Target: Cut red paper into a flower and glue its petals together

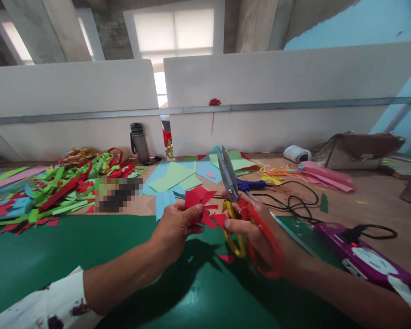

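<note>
A cut red paper piece (196, 195) with pointed parts is pinched between the thumb and fingers of my left hand (178, 226). My right hand (256, 228) is closed around scissors (230, 180) with one red and one yellow handle; their blades point up and away, nearly together. The right fingertips also touch the lower right part of the red paper. Below the hands, a small red scrap (227, 259) lies on the green mat (130, 288).
Paper strips (63, 187) are heaped at left, near a grey bottle (140, 142). Blue and green sheets (174, 176) lie ahead. To the right are a blue glue gun (251, 184), black cables, a purple power strip (366, 256), pink paper (325, 176) and a bag (356, 151).
</note>
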`<state>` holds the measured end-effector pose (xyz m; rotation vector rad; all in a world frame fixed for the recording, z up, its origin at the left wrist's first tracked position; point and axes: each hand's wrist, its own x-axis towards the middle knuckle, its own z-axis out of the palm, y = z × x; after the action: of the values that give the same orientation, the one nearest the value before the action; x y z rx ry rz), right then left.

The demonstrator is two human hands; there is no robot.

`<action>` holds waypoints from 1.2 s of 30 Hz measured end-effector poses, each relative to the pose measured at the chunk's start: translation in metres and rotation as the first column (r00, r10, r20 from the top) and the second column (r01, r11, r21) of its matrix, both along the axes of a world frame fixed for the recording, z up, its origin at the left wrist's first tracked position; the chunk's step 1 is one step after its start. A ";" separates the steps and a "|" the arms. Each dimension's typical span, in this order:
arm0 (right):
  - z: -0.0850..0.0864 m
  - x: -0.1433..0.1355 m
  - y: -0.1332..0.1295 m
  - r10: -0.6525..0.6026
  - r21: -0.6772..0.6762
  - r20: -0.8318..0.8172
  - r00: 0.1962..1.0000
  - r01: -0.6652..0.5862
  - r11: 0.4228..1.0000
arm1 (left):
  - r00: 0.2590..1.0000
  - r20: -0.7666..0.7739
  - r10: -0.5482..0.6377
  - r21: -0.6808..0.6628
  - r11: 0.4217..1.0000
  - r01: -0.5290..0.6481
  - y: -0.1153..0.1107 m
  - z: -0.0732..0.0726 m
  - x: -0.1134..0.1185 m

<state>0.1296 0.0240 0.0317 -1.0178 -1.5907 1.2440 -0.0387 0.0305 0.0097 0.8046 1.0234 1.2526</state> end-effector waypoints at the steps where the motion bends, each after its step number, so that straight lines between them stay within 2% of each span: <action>1: 0.002 0.000 -0.001 -0.018 0.001 0.005 1.000 0.018 1.000 | 1.000 0.009 0.010 -0.010 1.000 -0.010 0.001 0.001 -0.001; 7: 0.004 -0.001 0.006 -0.109 -0.037 0.010 0.994 0.110 0.993 | 0.997 0.068 -0.021 -0.047 0.999 0.025 -0.001 0.010 -0.001; 11: 0.000 0.002 0.012 -0.072 -0.018 -0.033 0.997 0.071 0.997 | 0.995 0.085 -0.057 -0.055 0.997 0.062 -0.006 0.011 0.001; 14: -0.001 0.002 0.010 -0.023 -0.061 -0.054 0.998 0.019 0.998 | 0.988 0.122 -0.098 -0.056 0.993 0.105 -0.008 0.007 0.002; 16: 0.000 0.002 0.008 0.011 -0.079 -0.093 0.996 -0.018 0.997 | 0.980 0.138 -0.145 -0.055 0.987 0.154 -0.010 0.006 0.003; 19: 0.003 0.001 0.005 0.012 -0.037 -0.138 0.990 -0.017 0.999 | 0.967 0.131 -0.218 -0.035 0.974 0.224 -0.013 0.004 0.005; 23: 0.013 0.002 0.004 0.007 0.033 -0.144 0.990 -0.002 0.999 | 0.973 0.045 -0.226 -0.036 0.973 0.228 -0.014 0.003 0.005; 26: 0.018 0.004 0.004 0.001 0.036 -0.106 0.994 0.003 0.999 | 0.973 -0.053 -0.225 -0.028 0.974 0.224 -0.012 0.003 0.002; 32: 0.021 0.006 0.001 0.004 -0.003 -0.105 0.994 -0.005 1.000 | 0.912 -0.225 -0.343 -0.060 0.939 0.338 -0.008 0.010 -0.002; 36: 0.019 0.006 0.003 0.002 0.013 -0.069 0.998 -0.001 1.000 | 0.882 -0.299 -0.364 -0.066 0.930 0.361 -0.006 0.010 -0.003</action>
<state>0.1358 0.0269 0.0502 -0.9559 -1.5447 1.2549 -0.0417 0.0243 0.0201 1.1524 1.0613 0.8154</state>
